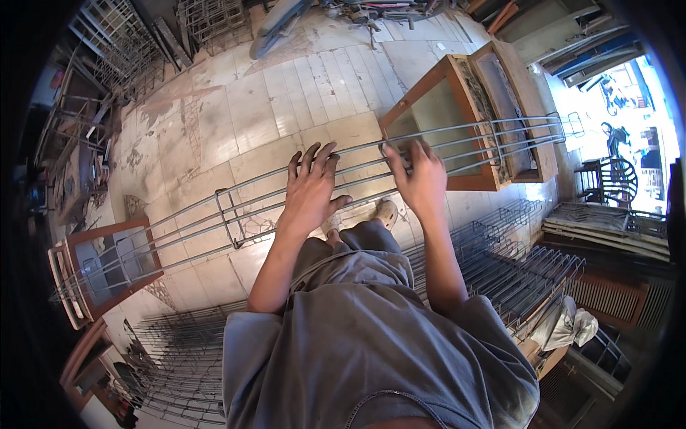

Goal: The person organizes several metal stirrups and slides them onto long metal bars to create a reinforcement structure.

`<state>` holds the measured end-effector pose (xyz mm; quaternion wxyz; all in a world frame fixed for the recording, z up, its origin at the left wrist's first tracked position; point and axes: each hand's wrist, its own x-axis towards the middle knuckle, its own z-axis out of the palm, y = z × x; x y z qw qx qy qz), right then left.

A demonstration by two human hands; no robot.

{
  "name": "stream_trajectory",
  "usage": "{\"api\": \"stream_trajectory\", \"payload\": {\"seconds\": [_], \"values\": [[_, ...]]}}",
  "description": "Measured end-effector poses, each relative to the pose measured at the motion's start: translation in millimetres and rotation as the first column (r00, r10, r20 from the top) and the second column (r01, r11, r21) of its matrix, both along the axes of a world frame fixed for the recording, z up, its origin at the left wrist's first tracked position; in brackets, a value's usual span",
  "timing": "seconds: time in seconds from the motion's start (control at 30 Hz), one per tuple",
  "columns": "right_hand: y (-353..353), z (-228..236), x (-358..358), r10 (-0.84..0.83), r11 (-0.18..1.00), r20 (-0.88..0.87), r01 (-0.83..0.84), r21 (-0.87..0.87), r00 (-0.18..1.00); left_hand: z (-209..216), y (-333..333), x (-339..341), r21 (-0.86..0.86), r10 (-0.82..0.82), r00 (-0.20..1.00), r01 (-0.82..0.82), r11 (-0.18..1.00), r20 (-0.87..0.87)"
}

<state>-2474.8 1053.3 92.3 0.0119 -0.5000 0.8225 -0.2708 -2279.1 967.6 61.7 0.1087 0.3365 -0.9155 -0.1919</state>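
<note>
A long, narrow rebar cage (279, 191) of thin parallel steel rods runs across in front of me, rising from lower left to upper right. Square wire stirrups (227, 218) ring its rods at several places. My left hand (311, 182) lies over the rods near the middle, fingers spread and thumb stretched out to the right. Just right of it, my right hand (420, 179) is at the rods, thumb and fingers apart. Its thumb tip is beside a small dark piece of wire on the upper rod; its fingertips are partly hidden.
Under the cage's right part is a wooden cabinet frame (493, 175); another glass-panelled frame (114, 257) lies under its left end. Stacked bent rods (522, 264) stand close on my right, more rods (186, 357) on my left. Wire cages (121, 50) lean at the far left.
</note>
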Motion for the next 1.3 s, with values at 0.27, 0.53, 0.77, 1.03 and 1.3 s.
{"api": "stream_trajectory", "payload": {"seconds": [0.27, 0.53, 0.77, 1.03, 1.3], "values": [[68.9, -24.5, 3.3, 0.117, 0.993, -0.103, -0.119, -0.013, 0.988, -7.2, 1.4, 3.8, 0.014, -0.038, 0.999, 0.038, 0.999, 0.036], [77.2, -46.2, 28.1, -0.006, 0.998, -0.051, 0.003, -0.061, 0.999, 4.6, 9.6, -8.0, 0.013, 0.005, 1.0, -0.006, 1.0, 0.025], [75.5, -38.9, 22.0, 0.04, 0.997, 0.01, -0.039, -0.062, 0.999, 7.8, 17.3, -13.2, 0.007, 0.088, 0.991, -0.089, 0.996, 0.098], [78.8, -66.0, 32.6, 0.056, 0.996, -0.082, -0.061, -0.068, 0.995, 21.2, 38.4, 47.0, -0.096, 0.311, 0.935, -0.33, 0.939, -0.173], [94.7, -13.7, 101.4, 0.229, 0.945, 0.493, -0.314, 0.095, 0.839, 55.8, 16.5, 258.6, -0.007, 0.652, 0.669, -0.7, 0.714, -0.357]]}}
